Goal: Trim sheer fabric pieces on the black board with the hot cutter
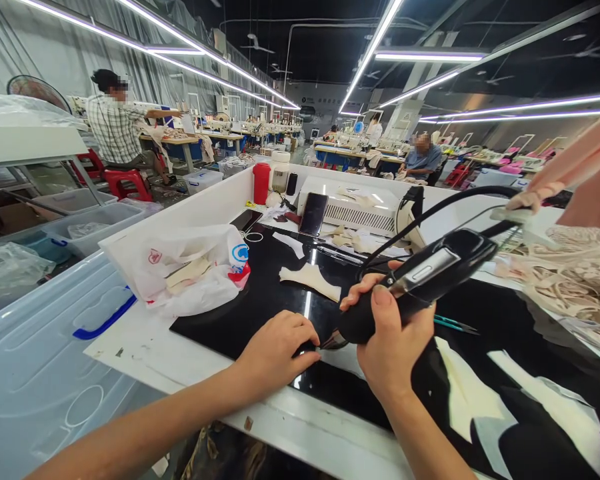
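My right hand (390,333) grips a black corded hand tool (420,277), its tip pointing down at the glossy black work surface (260,300). My left hand (277,350) rests on that surface beside the tool's tip, fingers curled and pressing down on something small that I cannot make out. A cream fabric piece (313,279) lies just beyond both hands, and another cream strip (290,243) farther back. The tool's black cable (440,210) arcs up to the right.
A white plastic bag (190,270) lies at the left of the table (145,347). A clear bin lid with a blue handle (55,347) sits lower left. A phone (313,215), a red bottle (261,183) and a white machine (360,210) stand behind. Lace fabric (575,280) and another person's arm (575,170) are on the right.
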`<action>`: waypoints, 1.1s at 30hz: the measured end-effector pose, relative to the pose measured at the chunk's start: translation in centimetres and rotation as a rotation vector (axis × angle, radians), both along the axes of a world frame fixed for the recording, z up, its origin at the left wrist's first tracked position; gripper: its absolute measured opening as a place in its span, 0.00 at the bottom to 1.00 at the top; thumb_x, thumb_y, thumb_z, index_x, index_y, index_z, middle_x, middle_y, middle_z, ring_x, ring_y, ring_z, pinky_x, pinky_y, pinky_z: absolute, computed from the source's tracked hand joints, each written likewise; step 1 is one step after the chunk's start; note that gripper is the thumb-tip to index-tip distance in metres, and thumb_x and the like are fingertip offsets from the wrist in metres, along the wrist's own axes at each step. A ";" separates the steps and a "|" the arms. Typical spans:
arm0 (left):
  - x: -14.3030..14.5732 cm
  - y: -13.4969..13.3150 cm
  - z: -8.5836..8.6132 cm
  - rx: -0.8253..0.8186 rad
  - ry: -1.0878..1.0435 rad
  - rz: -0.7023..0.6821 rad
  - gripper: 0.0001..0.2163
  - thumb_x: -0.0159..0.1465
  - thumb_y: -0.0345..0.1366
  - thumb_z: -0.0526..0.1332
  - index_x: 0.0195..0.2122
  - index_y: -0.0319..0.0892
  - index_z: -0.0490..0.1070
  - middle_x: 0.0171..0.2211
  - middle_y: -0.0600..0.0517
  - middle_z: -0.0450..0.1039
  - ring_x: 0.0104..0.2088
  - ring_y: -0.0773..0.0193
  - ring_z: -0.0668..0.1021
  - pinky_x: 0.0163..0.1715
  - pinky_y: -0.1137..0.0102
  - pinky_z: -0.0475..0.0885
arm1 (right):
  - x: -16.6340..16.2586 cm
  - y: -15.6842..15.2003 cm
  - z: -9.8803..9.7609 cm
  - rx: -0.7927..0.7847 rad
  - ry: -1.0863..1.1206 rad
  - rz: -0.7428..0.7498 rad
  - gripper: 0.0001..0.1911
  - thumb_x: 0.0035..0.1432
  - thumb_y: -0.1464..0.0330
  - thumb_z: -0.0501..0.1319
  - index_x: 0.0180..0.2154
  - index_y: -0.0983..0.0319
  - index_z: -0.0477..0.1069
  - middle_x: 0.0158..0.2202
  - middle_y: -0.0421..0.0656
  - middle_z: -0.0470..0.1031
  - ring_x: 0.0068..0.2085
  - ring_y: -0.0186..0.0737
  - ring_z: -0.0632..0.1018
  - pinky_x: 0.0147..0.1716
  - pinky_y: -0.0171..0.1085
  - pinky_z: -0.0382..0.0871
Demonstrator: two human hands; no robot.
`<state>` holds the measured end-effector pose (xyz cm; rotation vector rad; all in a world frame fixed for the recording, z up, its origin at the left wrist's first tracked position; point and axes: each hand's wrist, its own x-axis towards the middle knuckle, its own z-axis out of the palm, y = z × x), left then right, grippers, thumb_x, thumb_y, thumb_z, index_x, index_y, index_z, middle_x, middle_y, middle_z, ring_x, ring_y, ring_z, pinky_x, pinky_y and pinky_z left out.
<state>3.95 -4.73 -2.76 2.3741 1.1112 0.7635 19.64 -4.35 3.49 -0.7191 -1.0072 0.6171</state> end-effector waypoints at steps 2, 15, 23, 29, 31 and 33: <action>0.0 0.0 0.0 -0.007 -0.007 0.002 0.06 0.66 0.34 0.70 0.43 0.44 0.76 0.48 0.53 0.77 0.50 0.58 0.76 0.53 0.62 0.71 | -0.1 0.0 -0.1 -0.001 -0.001 0.010 0.20 0.61 0.62 0.69 0.51 0.55 0.67 0.33 0.34 0.74 0.28 0.35 0.76 0.29 0.39 0.73; 0.0 -0.3 0.5 -0.021 -0.029 0.010 0.06 0.68 0.30 0.64 0.46 0.44 0.75 0.47 0.52 0.78 0.49 0.59 0.76 0.52 0.63 0.72 | -0.3 0.3 -0.7 -0.009 -0.003 -0.006 0.21 0.62 0.61 0.69 0.53 0.55 0.67 0.33 0.35 0.74 0.28 0.35 0.76 0.29 0.39 0.74; -0.1 -0.3 1.0 -0.060 -0.060 0.053 0.09 0.70 0.27 0.57 0.46 0.44 0.74 0.45 0.53 0.78 0.47 0.60 0.76 0.50 0.64 0.72 | -0.3 0.1 -0.5 -0.021 0.025 -0.004 0.19 0.61 0.61 0.70 0.50 0.56 0.67 0.31 0.34 0.74 0.27 0.34 0.76 0.28 0.38 0.74; -0.1 -0.3 0.9 -0.064 -0.067 0.039 0.09 0.70 0.26 0.57 0.46 0.43 0.74 0.46 0.53 0.78 0.48 0.60 0.76 0.51 0.63 0.71 | -0.3 -0.6 -0.3 -0.034 0.073 0.026 0.22 0.58 0.60 0.72 0.49 0.56 0.67 0.31 0.34 0.74 0.25 0.34 0.75 0.27 0.38 0.74; -0.1 -0.3 0.8 -0.063 -0.069 0.037 0.09 0.71 0.26 0.57 0.46 0.43 0.74 0.46 0.53 0.78 0.48 0.60 0.76 0.51 0.63 0.71 | -0.5 -0.7 -0.3 -0.041 0.071 0.029 0.22 0.58 0.60 0.72 0.50 0.56 0.67 0.31 0.34 0.74 0.25 0.34 0.75 0.27 0.38 0.74; -0.1 -0.3 0.6 -0.052 -0.079 0.041 0.09 0.71 0.26 0.57 0.46 0.43 0.74 0.46 0.52 0.79 0.48 0.60 0.76 0.51 0.63 0.72 | -0.5 -0.8 -0.3 -0.052 0.072 0.020 0.22 0.58 0.60 0.72 0.50 0.56 0.67 0.31 0.35 0.74 0.26 0.35 0.75 0.27 0.38 0.74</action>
